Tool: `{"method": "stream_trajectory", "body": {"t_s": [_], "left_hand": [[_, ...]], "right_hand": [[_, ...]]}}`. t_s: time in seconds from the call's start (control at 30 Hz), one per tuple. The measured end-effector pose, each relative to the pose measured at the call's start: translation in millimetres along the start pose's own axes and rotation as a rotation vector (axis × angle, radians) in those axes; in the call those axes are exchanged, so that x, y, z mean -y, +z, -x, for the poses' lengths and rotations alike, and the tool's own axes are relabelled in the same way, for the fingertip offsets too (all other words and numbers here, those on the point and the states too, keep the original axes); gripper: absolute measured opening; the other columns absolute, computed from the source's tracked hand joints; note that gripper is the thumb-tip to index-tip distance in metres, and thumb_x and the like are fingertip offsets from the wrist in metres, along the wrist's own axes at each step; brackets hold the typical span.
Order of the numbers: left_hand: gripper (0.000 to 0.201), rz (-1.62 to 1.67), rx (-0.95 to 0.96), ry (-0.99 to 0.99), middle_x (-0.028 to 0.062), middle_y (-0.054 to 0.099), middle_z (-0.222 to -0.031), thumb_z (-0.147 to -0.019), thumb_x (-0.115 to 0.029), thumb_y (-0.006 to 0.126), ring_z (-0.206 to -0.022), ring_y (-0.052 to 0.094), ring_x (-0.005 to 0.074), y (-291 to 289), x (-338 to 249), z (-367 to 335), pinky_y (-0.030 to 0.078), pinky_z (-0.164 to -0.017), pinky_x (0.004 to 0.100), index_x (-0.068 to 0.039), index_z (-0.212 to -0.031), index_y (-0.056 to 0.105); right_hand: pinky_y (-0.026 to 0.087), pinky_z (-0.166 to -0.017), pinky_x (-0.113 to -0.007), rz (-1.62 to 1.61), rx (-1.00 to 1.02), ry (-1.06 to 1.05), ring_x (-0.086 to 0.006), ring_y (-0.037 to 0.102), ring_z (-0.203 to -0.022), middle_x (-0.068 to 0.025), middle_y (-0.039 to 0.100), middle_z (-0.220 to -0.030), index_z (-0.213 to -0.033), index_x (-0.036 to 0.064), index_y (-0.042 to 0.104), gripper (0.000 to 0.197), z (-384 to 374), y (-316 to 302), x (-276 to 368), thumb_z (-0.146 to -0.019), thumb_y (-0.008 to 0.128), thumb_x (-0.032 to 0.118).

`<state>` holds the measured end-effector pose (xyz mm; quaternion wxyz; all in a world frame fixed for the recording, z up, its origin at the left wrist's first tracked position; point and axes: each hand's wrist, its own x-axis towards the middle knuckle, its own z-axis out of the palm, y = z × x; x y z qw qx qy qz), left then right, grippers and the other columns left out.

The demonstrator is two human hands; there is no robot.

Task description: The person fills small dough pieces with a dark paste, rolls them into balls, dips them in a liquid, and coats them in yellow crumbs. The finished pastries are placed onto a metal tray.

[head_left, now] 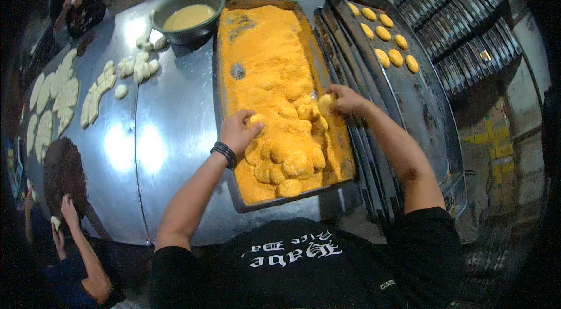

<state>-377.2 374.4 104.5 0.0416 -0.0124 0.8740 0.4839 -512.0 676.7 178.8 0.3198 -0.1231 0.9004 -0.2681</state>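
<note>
A long dark tray (236, 199) of orange crumbs (263, 40) lies in front of me. Crumb-coated dough balls (295, 163) are heaped in its near half. At the tray's right edge my right hand (346, 101) is closed on one coated dough ball (327, 104), lifted beside the heap. My left hand (238, 131), with a dark band at the wrist, is at the heap's left side. Its thumb and fingers close round another coated dough ball (255, 119), partly hidden by the fingers.
Right of the crumbs, a dark baking tray (423, 116) on a stack carries several coated balls (383, 33). A bowl of pale batter (190, 16) stands far left. Plain dough pieces (58, 92) cover the left of the metal table (175, 192). Other people's hands (69, 212) work around it.
</note>
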Motion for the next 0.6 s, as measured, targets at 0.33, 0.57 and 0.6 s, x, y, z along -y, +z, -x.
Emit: {"method": "stream_trajectory", "body": {"t_s": [0.33,0.57,0.6], "left_hand": [[0.027,0.911,0.456,-0.102,0.01,0.063,-0.096,-0.087,-0.019,0.061,-0.079,0.065,0.0186,12,-211,-50,0.058,-0.068,0.0367,-0.003,-0.107,0.051],[0.035,0.742,0.549,0.122,0.0065,0.063,-0.098,-0.087,-0.023,0.062,-0.086,0.063,0.0142,113,-303,-112,0.054,-0.072,0.0291,-0.003,-0.113,0.053],[0.038,0.609,0.38,0.235,0.0067,0.063,-0.099,-0.087,-0.024,0.063,-0.085,0.063,0.0142,131,-308,-123,0.054,-0.073,0.0281,-0.002,-0.115,0.052]], "right_hand": [[0.054,-0.073,-0.029,-0.971,0.001,-0.349,-0.0145,0.062,-0.086,-0.0042,0.06,-0.1,-0.117,0.0056,0.05,0.048,143,-114,-25,-0.074,0.07,0.012],[0.053,-0.078,-0.034,-0.799,-0.277,-0.132,-0.017,0.061,-0.093,-0.006,0.06,-0.106,-0.122,0.0048,0.046,0.045,142,-186,-145,-0.081,0.064,0.013],[0.052,-0.079,-0.034,-0.788,-0.322,-0.074,-0.0176,0.061,-0.094,-0.0061,0.059,-0.108,-0.123,0.0058,0.046,0.046,138,-191,-149,-0.081,0.064,0.014]]}}
